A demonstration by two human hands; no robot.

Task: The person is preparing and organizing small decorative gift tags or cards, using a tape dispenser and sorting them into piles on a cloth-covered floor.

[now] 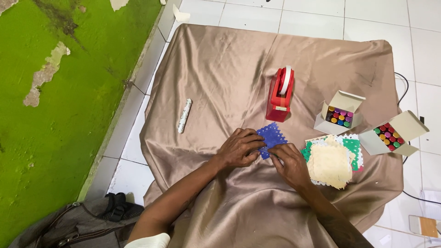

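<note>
A small blue paper square with a scalloped edge (271, 136) lies on a tan satin cloth (220, 64). My left hand (239, 149) presses on its left side with fingers curled over the edge. My right hand (289, 165) pinches its lower right corner. Both hands grip the blue paper. Just to the right lies a stack of scalloped paper squares (330, 163), cream on top, green and white beneath. A red tape dispenser (280, 94) stands upright just beyond the blue paper.
Two open white boxes of small coloured bottles, the nearer box (340, 115) and the farther box (392, 135), sit at the right. A patterned white stick (184, 115) lies on the cloth's left. A green wall (59, 115), a grey bag (69, 227) and black cables (404, 92) surround the cloth on white floor tiles.
</note>
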